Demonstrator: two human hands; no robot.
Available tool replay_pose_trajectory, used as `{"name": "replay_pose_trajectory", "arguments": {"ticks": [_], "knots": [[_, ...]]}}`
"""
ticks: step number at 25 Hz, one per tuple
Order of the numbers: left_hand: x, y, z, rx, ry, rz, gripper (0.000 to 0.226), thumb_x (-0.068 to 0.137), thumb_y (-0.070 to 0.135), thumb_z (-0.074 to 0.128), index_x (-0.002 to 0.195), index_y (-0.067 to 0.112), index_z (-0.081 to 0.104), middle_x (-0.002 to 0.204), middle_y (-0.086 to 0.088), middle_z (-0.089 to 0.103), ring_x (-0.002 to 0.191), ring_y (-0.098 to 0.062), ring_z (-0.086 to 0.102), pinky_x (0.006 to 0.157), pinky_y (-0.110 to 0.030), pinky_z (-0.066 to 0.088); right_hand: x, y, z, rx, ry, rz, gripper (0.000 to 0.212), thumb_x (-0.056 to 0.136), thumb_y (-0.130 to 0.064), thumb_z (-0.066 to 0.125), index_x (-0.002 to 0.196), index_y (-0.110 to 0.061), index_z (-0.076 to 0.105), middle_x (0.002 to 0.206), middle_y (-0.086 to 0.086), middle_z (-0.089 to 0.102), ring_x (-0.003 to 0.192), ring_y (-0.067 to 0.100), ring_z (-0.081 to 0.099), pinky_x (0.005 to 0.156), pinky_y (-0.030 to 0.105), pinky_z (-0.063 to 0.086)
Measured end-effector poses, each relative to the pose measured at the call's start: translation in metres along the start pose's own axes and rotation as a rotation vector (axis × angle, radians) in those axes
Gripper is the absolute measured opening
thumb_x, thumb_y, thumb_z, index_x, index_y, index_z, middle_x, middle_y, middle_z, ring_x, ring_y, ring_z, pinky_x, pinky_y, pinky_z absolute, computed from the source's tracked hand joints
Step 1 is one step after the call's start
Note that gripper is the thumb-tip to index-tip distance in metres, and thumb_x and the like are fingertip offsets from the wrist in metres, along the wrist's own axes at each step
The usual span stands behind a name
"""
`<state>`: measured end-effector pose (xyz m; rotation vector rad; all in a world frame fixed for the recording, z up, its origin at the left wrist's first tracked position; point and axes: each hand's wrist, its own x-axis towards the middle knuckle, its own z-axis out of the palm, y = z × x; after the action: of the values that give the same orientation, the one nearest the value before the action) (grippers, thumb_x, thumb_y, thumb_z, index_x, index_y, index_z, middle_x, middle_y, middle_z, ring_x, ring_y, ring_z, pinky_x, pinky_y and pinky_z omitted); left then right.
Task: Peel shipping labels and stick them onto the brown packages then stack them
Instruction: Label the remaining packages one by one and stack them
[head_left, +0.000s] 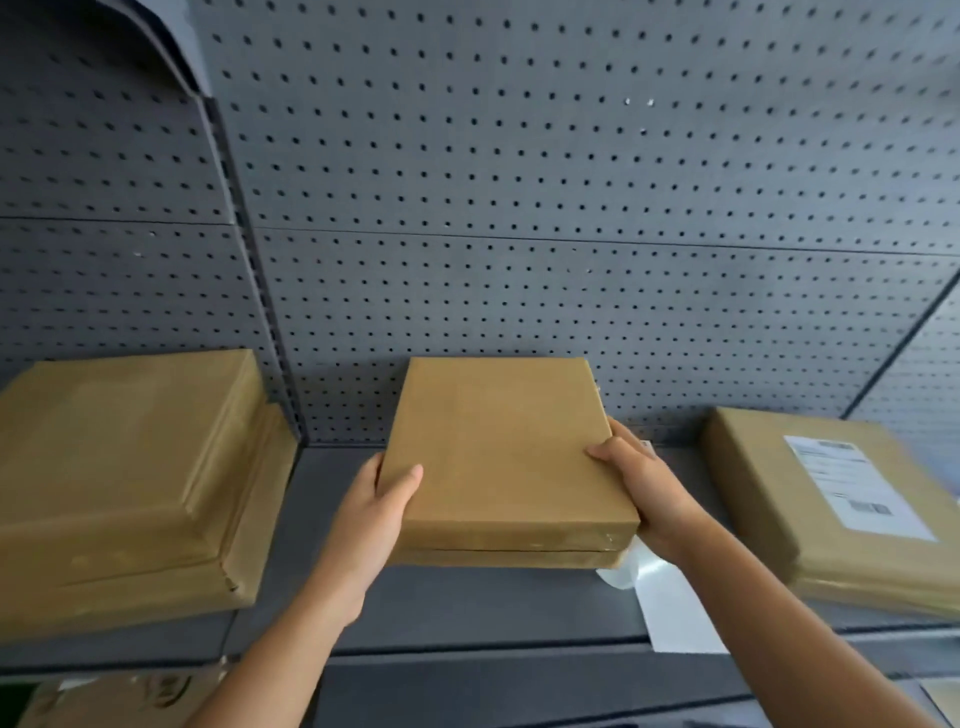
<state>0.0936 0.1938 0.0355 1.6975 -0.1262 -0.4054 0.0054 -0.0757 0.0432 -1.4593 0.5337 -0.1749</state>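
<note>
Backdrop is a dark grey pegboard (571, 182) full of little holes, with a slotted upright rail (248, 260) splitting it toward the left. A grey metal shelf (467, 608) runs along the bottom, and the curved corner of an upper shelf (156, 47) pokes in top left

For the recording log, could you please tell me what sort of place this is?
Probably a stockroom or packing area: a grey pegboard back wall, a metal shelf holding stacked brown packages, and a printed shipping label on the right one.
</note>
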Motion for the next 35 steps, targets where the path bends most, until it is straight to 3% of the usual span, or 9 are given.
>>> {"name": "replay_pose_trajectory", "arguments": {"ticks": [5,14,18,20,22,25,28,31,35], "knots": [[-0.001,-0.033,0.013,0.036,0.028,-0.068,0.048,0.098,0.050,0.055,0.142,0.033,0.047,0.124,0.019,0.061,0.114,-0.007,0.057,0.094,-0.034,0.043,0.009,0.037,-0.009,-0.052,-0.015,0.059,0.046,0.077,-0.030,0.057,0.118,-0.048,0.065,0.119,0.000,0.073,0.118,0.032,0.064,0.106,0.058,0.044],[-0.005,-0.057,0.014,0.079,0.091,-0.108,0.054,0.099,0.047,0.056,0.147,0.029,0.041,0.123,0.012,0.059,0.111,-0.012,0.054,0.091,-0.033,0.038,0.014,0.070,-0.005,-0.088,-0.119,0.076,0.051,0.084,-0.026,0.052,0.130,-0.048,0.057,0.127,-0.001,0.069,0.123,0.031,0.062,0.108,0.060,0.038],[-0.006,-0.057,0.015,0.078,0.084,-0.104,0.055,0.098,0.048,0.056,0.148,0.028,0.042,0.128,0.008,0.059,0.115,-0.014,0.053,0.094,-0.034,0.038,0.015,0.068,-0.007,-0.102,-0.139,0.066,0.049,0.086,-0.027,0.054,0.130,-0.048,0.057,0.126,-0.004,0.070,0.118,0.026,0.065,0.100,0.057,0.049],[-0.007,-0.055,0.014,0.087,0.086,-0.105,0.054,0.099,0.046,0.056,0.148,0.027,0.042,0.132,0.006,0.058,0.116,-0.015,0.052,0.095,-0.035,0.038,0.012,0.064,-0.010,-0.130,-0.097,0.030,0.050,0.088,-0.028,0.058,0.136,-0.042,0.055,0.130,-0.011,0.067,0.118,0.017,0.065,0.089,0.040,0.056],[-0.008,-0.052,0.013,0.188,0.121,-0.061,0.056,0.100,0.045,0.055,0.150,0.028,0.038,0.147,0.004,0.052,0.128,-0.018,0.050,0.103,-0.039,0.039,0.007,0.060,-0.021,-0.182,0.013,-0.014,0.054,0.094,-0.028,0.062,0.146,-0.031,0.047,0.139,-0.015,0.055,0.131,0.008,0.052,0.100,0.027,0.042],[-0.009,-0.033,0.018,0.436,0.158,0.164,0.063,0.100,0.045,0.053,0.156,0.030,0.029,0.164,0.008,0.031,0.149,-0.017,0.031,0.119,-0.045,0.030,-0.003,0.056,-0.060,-0.447,0.288,-0.113,0.044,0.099,-0.024,0.059,0.142,-0.023,0.051,0.138,-0.007,0.051,0.130,0.010,0.047,0.102,0.026,0.035],[-0.007,-0.007,0.049,0.584,0.058,0.384,0.058,0.101,0.044,0.049,0.155,0.033,0.030,0.163,0.016,0.029,0.148,-0.015,0.034,0.117,-0.042,0.033,-0.013,0.064,-0.102,-0.675,0.469,-0.066,0.043,0.098,-0.026,0.059,0.139,-0.017,0.052,0.135,0.004,0.051,0.123,0.022,0.053,0.099,0.032,0.042],[-0.004,0.007,0.098,0.630,-0.137,0.528,0.053,0.102,0.044,0.048,0.153,0.036,0.034,0.157,0.024,0.033,0.139,-0.006,0.043,0.113,-0.031,0.037,-0.017,0.080,-0.118,-0.730,0.449,0.101,0.057,0.096,-0.037,0.062,0.146,-0.014,0.044,0.142,0.011,0.049,0.123,0.027,0.054,0.101,0.037,0.045],[0.000,0.011,0.165,0.536,-0.412,0.542,0.043,0.103,0.036,0.052,0.146,0.036,0.046,0.144,0.028,0.045,0.130,0.007,0.039,0.111,-0.023,0.033,-0.013,0.093,-0.113,-0.666,0.432,0.116,0.061,0.094,-0.039,0.065,0.145,-0.012,0.043,0.133,0.009,0.058,0.115,0.026,0.059,0.097,0.038,0.051]]}}
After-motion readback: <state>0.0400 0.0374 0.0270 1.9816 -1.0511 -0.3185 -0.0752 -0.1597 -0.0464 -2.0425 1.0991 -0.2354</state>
